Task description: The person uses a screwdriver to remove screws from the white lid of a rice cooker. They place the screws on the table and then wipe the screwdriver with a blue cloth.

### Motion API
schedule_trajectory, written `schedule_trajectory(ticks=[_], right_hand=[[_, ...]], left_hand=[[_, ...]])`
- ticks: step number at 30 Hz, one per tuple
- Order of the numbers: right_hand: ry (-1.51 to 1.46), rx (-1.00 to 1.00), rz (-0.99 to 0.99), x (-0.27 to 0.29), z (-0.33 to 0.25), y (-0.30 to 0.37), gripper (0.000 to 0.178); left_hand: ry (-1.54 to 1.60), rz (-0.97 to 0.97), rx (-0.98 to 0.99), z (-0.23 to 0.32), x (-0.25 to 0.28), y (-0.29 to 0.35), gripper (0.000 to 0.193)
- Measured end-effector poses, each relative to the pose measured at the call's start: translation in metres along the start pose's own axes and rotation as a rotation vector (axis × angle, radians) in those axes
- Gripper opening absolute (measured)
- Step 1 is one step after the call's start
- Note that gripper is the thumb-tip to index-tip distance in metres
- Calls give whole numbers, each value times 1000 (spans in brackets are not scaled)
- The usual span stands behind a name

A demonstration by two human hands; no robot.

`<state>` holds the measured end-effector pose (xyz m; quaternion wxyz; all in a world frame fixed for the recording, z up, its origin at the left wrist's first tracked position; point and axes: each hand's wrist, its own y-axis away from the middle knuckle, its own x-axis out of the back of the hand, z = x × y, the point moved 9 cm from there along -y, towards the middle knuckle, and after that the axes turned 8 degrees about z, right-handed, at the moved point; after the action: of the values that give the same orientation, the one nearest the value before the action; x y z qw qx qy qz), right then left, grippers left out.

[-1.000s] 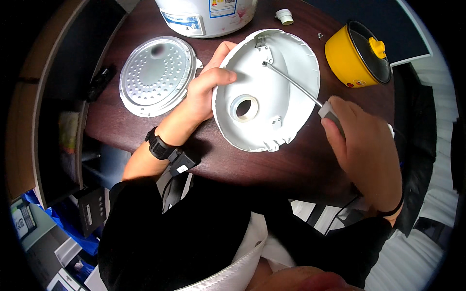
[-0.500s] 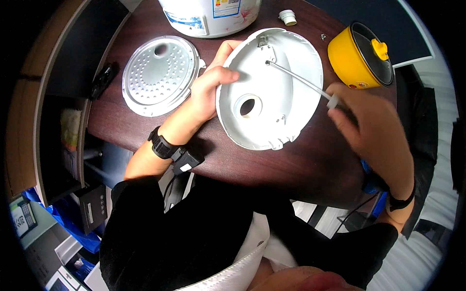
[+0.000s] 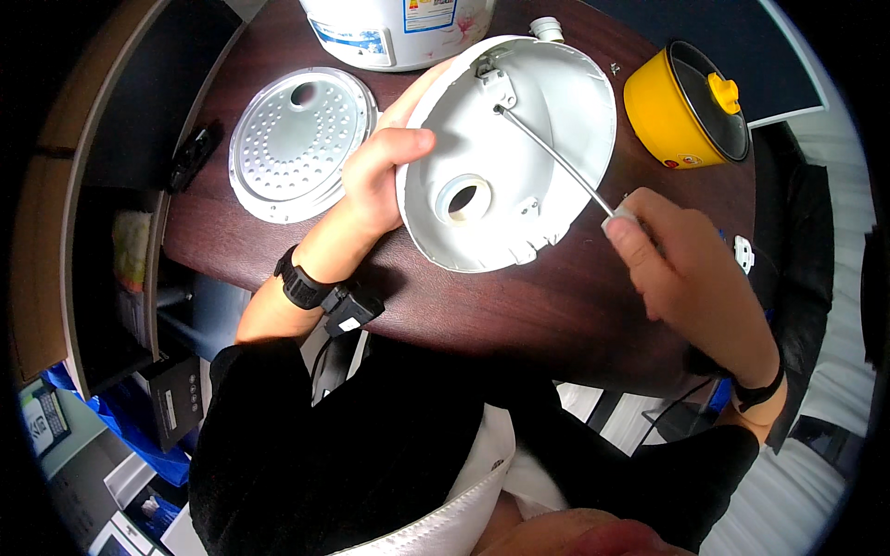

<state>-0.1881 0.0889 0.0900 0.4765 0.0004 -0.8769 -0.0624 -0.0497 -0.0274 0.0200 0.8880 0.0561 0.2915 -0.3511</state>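
Head view. My left hand (image 3: 375,176) grasps the white shell (image 3: 565,120) at its left rim: thumb over the edge, fingers behind the wall and mostly hidden. The shell is held over the dark wooden table (image 3: 436,320), in front of me, hollow side facing up toward me. My right hand (image 3: 691,264) is closed around the handle of the screwdriver (image 3: 558,161). The shaft slants up and left across the hollow; its tip meets the shell at the lower end of the upper bracket (image 3: 498,85). Whether the tip is seated cannot be told. The round opening (image 3: 462,199) lies below the tip. Left of the shell: dimpled metal disc (image 3: 301,148). Behind: white appliance body (image 3: 357,42) and white cap (image 3: 547,30). Right: yellow pot (image 3: 663,111).
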Motion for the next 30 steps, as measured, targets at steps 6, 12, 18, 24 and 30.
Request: schedule_trajectory(ticks=[6, 12, 18, 24, 30], right_hand=[[-429, -300, -254, -34, 14, 2, 26], [-974, -483, -409, -72, 24, 21, 33], [-941, -429, -294, -61, 14, 19, 30], [-707, -293, -272, -54, 10, 14, 26], [-27, 130, 53, -15, -2, 0, 17]], left_hand=[[-84, -3, -59, 9, -7, 0, 86], [-74, -9, -68, 9, -9, 6, 88], [-112, -17, -87, 7, -8, 9, 89], [-165, -59, -89, 7, -14, 10, 88], [-202, -25, -91, 8, -9, 8, 89]])
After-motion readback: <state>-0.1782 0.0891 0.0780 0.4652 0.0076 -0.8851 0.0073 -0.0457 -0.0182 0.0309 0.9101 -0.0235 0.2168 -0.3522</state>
